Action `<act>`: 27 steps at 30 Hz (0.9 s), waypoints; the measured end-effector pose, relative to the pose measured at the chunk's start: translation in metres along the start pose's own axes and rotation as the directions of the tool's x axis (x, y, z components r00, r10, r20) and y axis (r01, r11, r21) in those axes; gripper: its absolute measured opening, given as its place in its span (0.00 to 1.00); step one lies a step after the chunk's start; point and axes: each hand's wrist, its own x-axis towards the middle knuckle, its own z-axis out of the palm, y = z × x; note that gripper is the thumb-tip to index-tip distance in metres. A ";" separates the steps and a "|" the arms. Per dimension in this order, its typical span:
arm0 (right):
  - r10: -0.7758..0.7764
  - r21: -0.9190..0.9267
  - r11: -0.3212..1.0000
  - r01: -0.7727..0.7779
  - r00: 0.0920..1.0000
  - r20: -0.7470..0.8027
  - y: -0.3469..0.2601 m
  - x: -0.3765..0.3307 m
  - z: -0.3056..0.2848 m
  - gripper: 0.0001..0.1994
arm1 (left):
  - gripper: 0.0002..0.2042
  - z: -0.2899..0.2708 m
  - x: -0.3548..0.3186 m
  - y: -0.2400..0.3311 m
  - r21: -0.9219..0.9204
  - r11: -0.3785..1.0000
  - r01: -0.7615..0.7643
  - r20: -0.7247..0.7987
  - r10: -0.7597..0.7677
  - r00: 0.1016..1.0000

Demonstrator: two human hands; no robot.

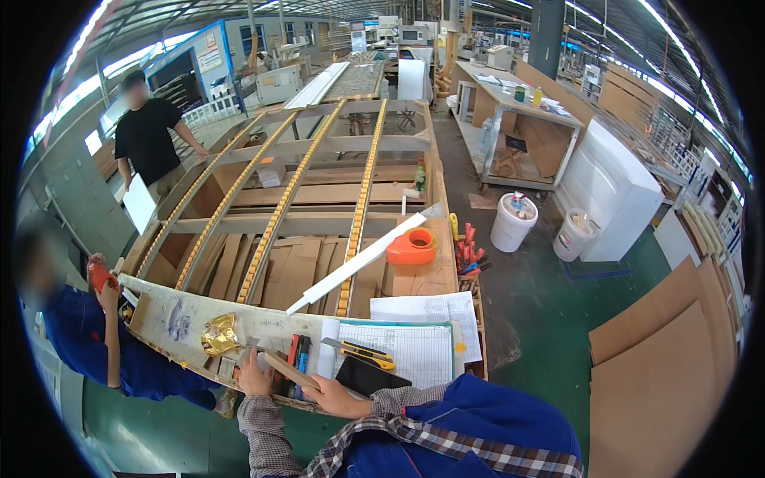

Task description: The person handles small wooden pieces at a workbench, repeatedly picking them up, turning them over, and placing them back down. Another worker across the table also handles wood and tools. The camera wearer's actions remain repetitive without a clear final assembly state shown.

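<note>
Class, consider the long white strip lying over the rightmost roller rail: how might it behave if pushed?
The long white strip is probably fairly stiff, as it looks straight with no clear sag. It is likely light, being so slender. It may slide easily where it crosses the yellow rollers.

Strip (289,369) matt wood; wrapper (221,334) glossy crinkled foil; sleeve (264,430) woven cloth.

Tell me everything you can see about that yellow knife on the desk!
The yellow knife is long and slim, with black parts along its plastic-looking handle. A grey, metal-looking tip shows at its left end. It lies slantwise, tip farther from the person, handle resting partly on a gridded sheet. Just below is a black flat thing; I can't tell if they touch. No hand is on it.
</note>
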 end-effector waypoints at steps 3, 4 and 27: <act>0.006 0.010 1.000 -0.006 1.000 0.027 0.004 0.002 0.004 0.16 | 0.22 -0.004 0.003 -0.003 0.017 0.989 -0.146 -0.050 0.147 0.988; 0.002 0.010 1.000 -0.003 0.999 0.035 0.004 0.002 0.005 0.16 | 0.22 -0.003 0.002 -0.005 0.023 0.979 -0.204 -0.075 0.205 0.976; 0.040 0.151 0.987 -0.047 0.998 0.051 -0.016 -0.008 -0.001 0.10 | 0.13 -0.008 -0.001 -0.002 -0.108 0.961 -0.253 -0.113 0.241 0.964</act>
